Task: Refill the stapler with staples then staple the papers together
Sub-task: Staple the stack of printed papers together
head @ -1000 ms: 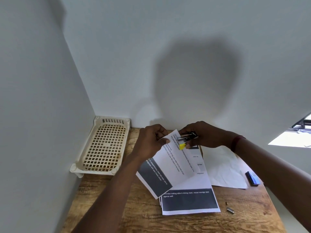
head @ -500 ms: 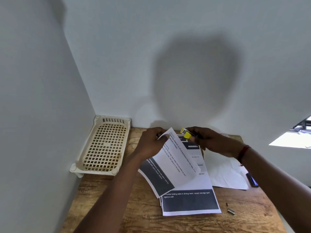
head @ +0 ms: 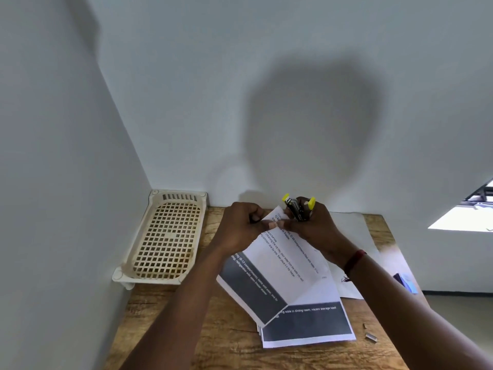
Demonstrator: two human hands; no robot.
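Observation:
A small metal stapler [head: 296, 208] with yellow ends sits upright in my right hand [head: 312, 227], held above the desk near the back wall. My left hand [head: 241, 226] pinches the top corner of a printed sheet [head: 277, 265], lifted off a stack of papers [head: 306, 325] with dark bands. The fingertips of both hands meet at that corner, just below the stapler. A short strip of staples [head: 371, 337] lies on the wood at the right front.
A cream slotted plastic tray [head: 165, 240] leans in the left corner against the wall. A blank white sheet [head: 354, 236] lies behind my right wrist. A blue box [head: 406, 283] sits at the right edge of the wooden desk [head: 213, 340]. Walls close off the back and left.
My right hand has lifted the stapler off the sheet's corner and turned it upright. Both hands have closed together on the top corner of the sheet.

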